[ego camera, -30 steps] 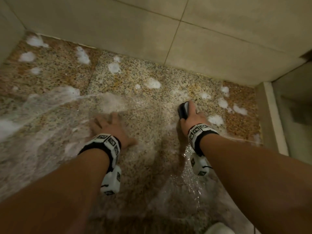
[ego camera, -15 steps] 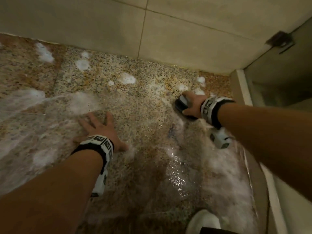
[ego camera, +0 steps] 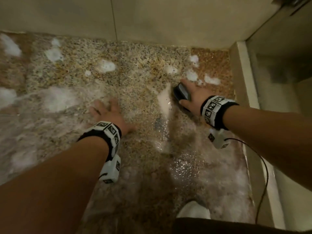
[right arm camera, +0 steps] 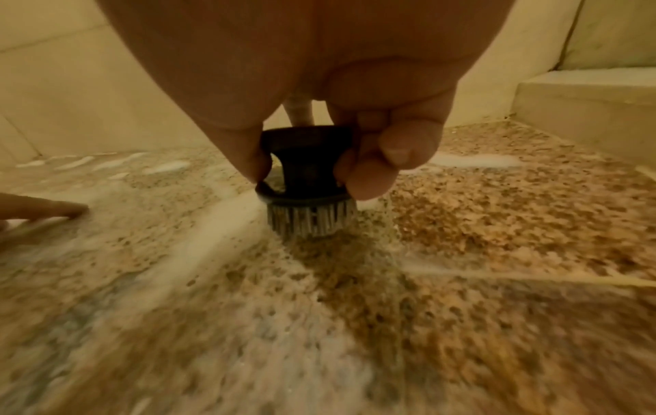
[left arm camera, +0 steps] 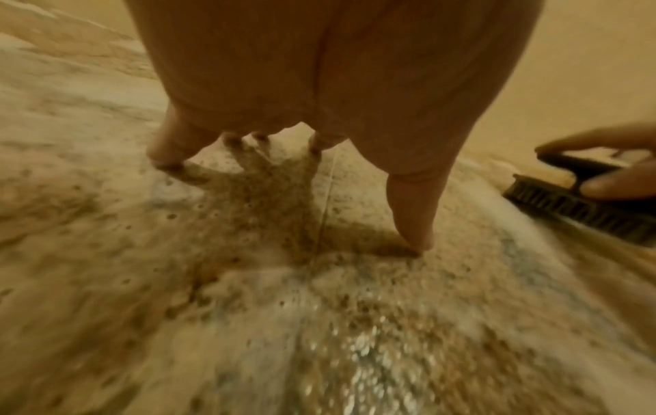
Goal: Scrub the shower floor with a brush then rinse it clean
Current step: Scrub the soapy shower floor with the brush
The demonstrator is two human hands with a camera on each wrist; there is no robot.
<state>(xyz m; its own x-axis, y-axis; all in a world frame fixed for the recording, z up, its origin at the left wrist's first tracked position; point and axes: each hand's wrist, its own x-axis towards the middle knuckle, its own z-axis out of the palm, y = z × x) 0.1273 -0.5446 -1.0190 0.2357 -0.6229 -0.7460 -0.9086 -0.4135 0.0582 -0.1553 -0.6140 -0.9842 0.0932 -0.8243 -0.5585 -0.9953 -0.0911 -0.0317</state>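
The speckled stone shower floor (ego camera: 138,78) is wet and dotted with white foam (ego camera: 106,66). My right hand (ego camera: 190,93) grips a black scrub brush (ego camera: 181,92) near the far right corner, its bristles (right arm camera: 307,221) down on the floor. In the right wrist view my fingers (right arm camera: 369,174) curl round the brush handle (right arm camera: 305,157). My left hand (ego camera: 106,112) lies flat with spread fingers on the floor, left of the brush and apart from it. The left wrist view shows its fingertips (left arm camera: 413,238) pressing the stone, with the brush (left arm camera: 582,202) at the right edge.
A beige tiled wall (ego camera: 152,19) runs along the far side. A raised beige curb (ego camera: 243,76) and a glass panel (ego camera: 283,53) bound the floor on the right. A black cable (ego camera: 263,183) hangs from my right wrist. A white shoe tip (ego camera: 193,210) shows at the bottom.
My right hand has carried the brush rightward toward the far right corner and then slightly back toward me, leaving a foam streak. My left hand has stayed planted on the floor.
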